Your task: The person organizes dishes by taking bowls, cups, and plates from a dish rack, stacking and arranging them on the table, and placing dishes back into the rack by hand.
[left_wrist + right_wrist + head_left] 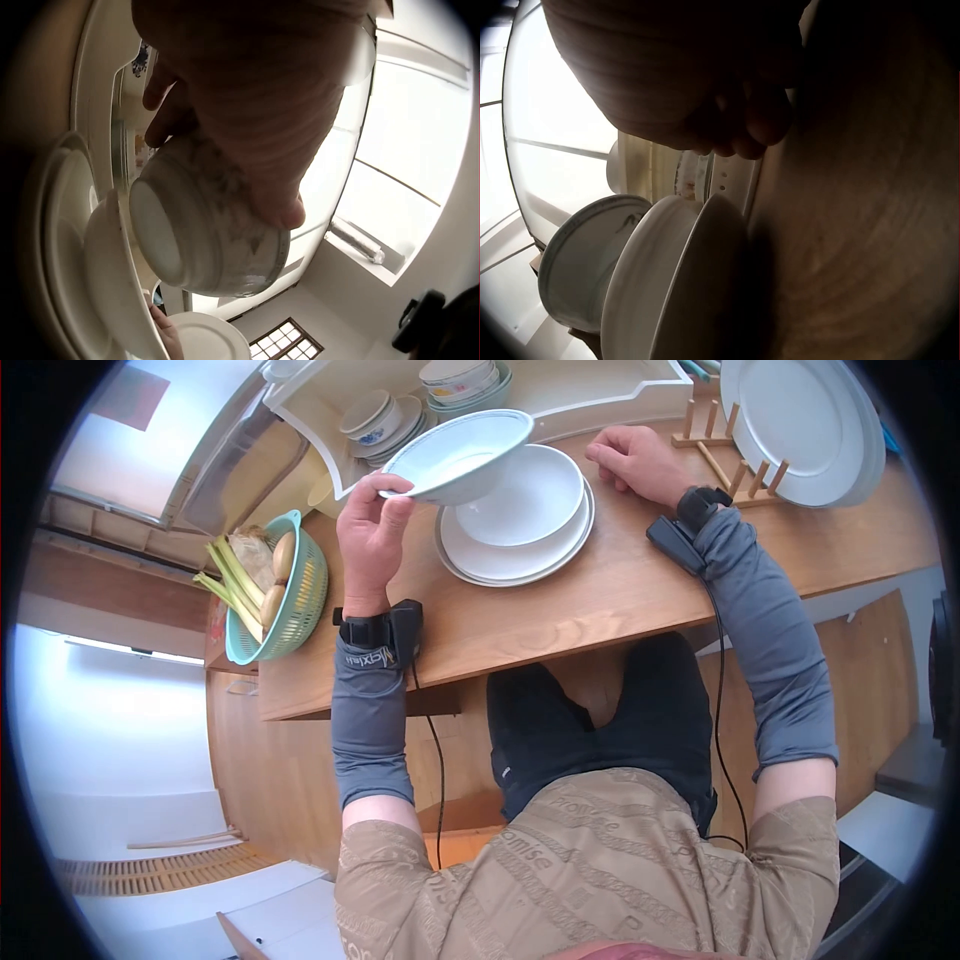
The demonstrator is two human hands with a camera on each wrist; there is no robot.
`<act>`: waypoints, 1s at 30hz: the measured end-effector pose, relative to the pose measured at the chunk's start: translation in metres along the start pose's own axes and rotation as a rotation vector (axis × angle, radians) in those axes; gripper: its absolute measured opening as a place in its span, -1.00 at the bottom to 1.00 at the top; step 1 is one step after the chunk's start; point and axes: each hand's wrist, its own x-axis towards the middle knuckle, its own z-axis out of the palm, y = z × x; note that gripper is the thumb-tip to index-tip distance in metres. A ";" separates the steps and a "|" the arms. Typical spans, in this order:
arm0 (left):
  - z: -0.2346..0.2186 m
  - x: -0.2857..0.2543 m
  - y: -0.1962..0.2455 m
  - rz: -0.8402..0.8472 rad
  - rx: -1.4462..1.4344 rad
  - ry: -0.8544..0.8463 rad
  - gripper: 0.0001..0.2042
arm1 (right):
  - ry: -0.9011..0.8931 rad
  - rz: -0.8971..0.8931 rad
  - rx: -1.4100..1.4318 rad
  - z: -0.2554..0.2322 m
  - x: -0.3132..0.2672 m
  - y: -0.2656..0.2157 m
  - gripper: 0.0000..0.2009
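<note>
A white bowl [465, 455] with a thin line round its rim is held up and tilted in the left hand [372, 540], thumb and fingers gripping its left edge. In the left wrist view this bowl [206, 225] shows a faint pattern on its side and a plain foot. Beneath and to its right, a plain white bowl [525, 510] sits on stacked white plates [458, 560], partly covered by the held bowl. The right hand [645, 465] rests on the table right of the stack, its fingers loosely curled and holding nothing.
A wooden rack [745, 480] stands at the right beside large white plates [800, 430]. Behind, a white tray [590, 405] holds stacked small bowls [370, 420]. A green basket [310, 590] of vegetables sits at the left end of the wooden table [620, 580].
</note>
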 end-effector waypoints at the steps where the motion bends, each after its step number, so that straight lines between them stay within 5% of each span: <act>1: -0.005 0.001 0.000 -0.028 -0.005 0.039 -0.75 | 0.002 0.006 -0.011 -0.001 0.000 -0.002 -0.74; 16: -0.073 -0.057 0.002 -0.244 0.220 0.290 -0.78 | -0.027 0.014 -0.044 -0.004 0.007 0.003 -0.72; 30: -0.077 -0.077 0.000 -0.285 0.243 0.158 -0.69 | -0.018 0.016 -0.041 -0.001 0.008 0.010 -0.72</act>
